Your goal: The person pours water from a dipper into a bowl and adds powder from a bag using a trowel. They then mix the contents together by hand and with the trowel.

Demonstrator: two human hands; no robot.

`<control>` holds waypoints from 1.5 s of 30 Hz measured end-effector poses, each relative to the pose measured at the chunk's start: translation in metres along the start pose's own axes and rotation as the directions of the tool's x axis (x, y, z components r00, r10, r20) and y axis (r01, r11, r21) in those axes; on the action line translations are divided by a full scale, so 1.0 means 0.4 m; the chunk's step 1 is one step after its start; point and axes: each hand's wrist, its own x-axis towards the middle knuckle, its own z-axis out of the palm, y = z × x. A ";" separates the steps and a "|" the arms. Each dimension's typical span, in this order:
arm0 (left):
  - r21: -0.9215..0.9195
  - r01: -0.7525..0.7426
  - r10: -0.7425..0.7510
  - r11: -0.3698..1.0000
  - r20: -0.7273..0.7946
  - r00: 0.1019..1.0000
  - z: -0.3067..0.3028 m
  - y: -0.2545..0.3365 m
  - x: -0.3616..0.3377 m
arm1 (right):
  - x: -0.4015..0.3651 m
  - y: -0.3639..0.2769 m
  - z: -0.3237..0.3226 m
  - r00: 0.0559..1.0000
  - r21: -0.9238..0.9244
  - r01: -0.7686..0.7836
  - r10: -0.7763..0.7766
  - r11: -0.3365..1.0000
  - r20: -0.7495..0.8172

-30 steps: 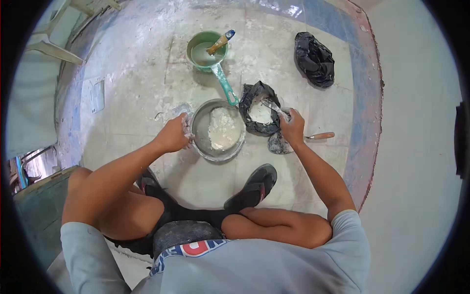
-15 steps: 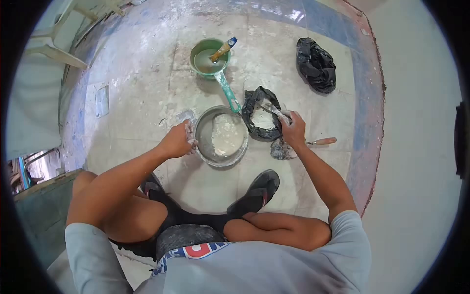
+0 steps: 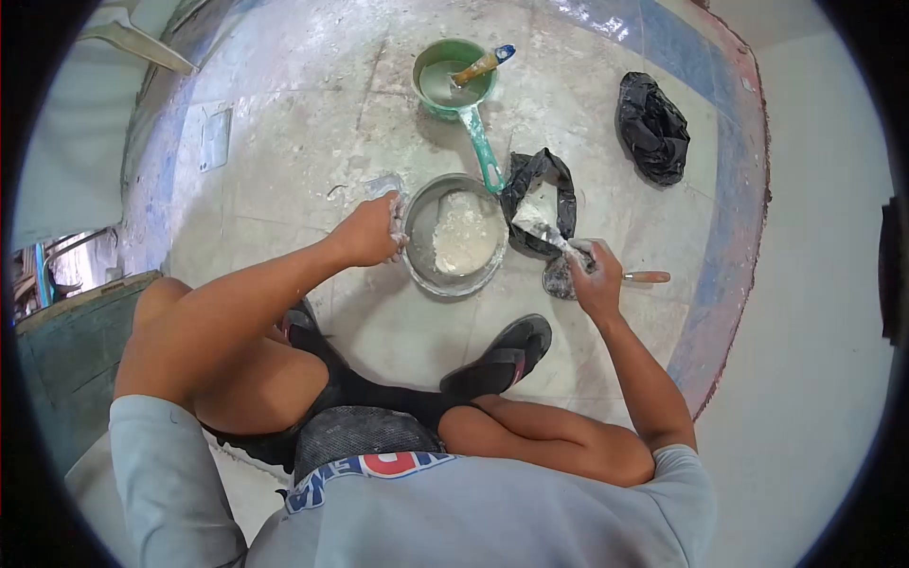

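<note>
My left hand, dusted white, is closed on the left rim of a round grey metal pan. A mound of off-white powder lies in the pan. In my right hand is what looks like a putty knife, its wide end coated with white powder. That end is at the mouth of an open black plastic bag holding more powder, just right of the pan. Below the bag, partly hidden by my right hand, lies a trowel with a wooden handle.
Beyond the pan stands a green dipper with cloudy liquid and a paintbrush in it. Another black plastic bag lies at the far right, near the wall. A flat rectangular object is at left, below a plastic chair leg.
The view has shifted, so the floor things appear farther right. My right hand has drawn the putty knife back toward me, its powdery end now showing more. My left hand stays on the pan.
</note>
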 end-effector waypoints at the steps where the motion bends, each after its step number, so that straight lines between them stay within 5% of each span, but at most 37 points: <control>1: -0.008 -0.001 0.001 1.000 0.004 1.000 0.000 0.001 -0.001 | -0.003 -0.013 -0.001 0.997 0.045 -0.053 0.050 0.998 0.064; 6: 0.044 -0.024 0.023 0.999 0.011 1.000 -0.001 0.003 -0.003 | 0.007 -0.046 0.009 0.971 -0.012 0.177 -0.172 0.984 0.165; 25: 0.032 -0.017 0.017 0.999 -0.004 1.000 0.000 0.009 -0.007 | 0.029 -0.053 0.016 0.943 -0.060 0.071 -0.048 0.996 0.328; 28: 0.002 -0.006 0.006 1.000 0.010 1.000 0.005 0.001 -0.002 | 0.071 -0.043 0.034 0.938 -0.049 0.183 -0.159 0.982 0.307; 38: -0.033 -0.003 0.004 0.999 0.011 1.000 0.002 0.000 -0.008 | 0.166 -0.114 0.080 0.929 -0.190 0.224 -0.151 0.956 0.339; 42: 0.060 -0.030 0.030 0.998 0.001 1.000 0.011 -0.025 0.010 | 0.163 -0.125 0.101 0.907 -0.219 0.381 -0.318 0.898 0.276; 45: -0.045 -0.018 0.019 0.999 0.024 1.000 0.009 -0.016 0.003 | 0.150 -0.125 0.077 0.860 -0.246 0.489 -0.416 0.837 0.294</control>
